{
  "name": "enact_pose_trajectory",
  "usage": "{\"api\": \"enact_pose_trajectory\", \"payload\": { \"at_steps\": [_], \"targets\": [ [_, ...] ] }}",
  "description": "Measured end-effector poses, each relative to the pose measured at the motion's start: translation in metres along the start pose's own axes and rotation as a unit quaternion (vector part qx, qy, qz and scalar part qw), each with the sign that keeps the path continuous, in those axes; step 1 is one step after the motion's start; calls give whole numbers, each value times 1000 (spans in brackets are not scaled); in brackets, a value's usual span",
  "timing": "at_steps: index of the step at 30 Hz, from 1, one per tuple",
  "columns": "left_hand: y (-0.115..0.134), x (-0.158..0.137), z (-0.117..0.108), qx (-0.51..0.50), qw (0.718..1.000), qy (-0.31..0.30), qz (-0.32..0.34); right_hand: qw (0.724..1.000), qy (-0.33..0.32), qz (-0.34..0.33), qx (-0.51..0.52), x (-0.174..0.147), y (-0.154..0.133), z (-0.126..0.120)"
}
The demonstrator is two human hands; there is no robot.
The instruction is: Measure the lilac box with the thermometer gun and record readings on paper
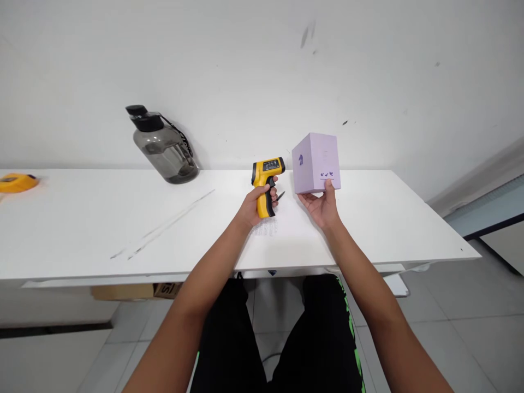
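In the head view, my left hand (251, 207) is closed round the grip of a yellow and black infrared thermometer (268, 170). Its front end points right, at a lilac box (323, 161), with a small gap between them. My right hand (323, 210) holds that box from below, thumb on the front face and fingers under the bottom edge. The box is tilted, and dark blue markings show on two of its sides. A thin dark pointed object (280, 196) shows beside my left fingers; I cannot tell whether they touch it.
A grey, see-through water bottle (172, 155) with a black lid leans on the wall behind the white table (221, 245). At the far left lies a yellow-orange object (18, 183). Cardboard (123, 292) shows under the table's front edge.
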State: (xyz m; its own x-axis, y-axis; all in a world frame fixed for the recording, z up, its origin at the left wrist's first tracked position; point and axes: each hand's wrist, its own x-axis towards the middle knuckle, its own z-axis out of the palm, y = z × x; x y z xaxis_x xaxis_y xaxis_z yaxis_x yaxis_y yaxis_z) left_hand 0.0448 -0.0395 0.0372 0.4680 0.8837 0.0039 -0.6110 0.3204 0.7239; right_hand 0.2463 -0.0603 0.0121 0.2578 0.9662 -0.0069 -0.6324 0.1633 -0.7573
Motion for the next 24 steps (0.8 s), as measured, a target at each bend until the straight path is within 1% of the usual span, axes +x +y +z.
{"api": "enact_pose_trajectory", "payload": {
  "at_steps": [5,8,15,20,24],
  "targets": [
    [-5,2,-4,14,1000,-22,-11,1000,-14,19,8,-3,8,4],
    [-6,3,-4,30,999,-16,-19,999,-21,18,15,-5,11,5],
    [-11,5,-3,81,997,4,21,1000,-22,5,-6,-6,11,5],
    [-10,4,-1,77,997,0,25,999,-29,14,-10,-8,12,7],
    [-9,3,0,66,997,3,31,999,-43,7,-25,-10,13,8]
  ]
}}
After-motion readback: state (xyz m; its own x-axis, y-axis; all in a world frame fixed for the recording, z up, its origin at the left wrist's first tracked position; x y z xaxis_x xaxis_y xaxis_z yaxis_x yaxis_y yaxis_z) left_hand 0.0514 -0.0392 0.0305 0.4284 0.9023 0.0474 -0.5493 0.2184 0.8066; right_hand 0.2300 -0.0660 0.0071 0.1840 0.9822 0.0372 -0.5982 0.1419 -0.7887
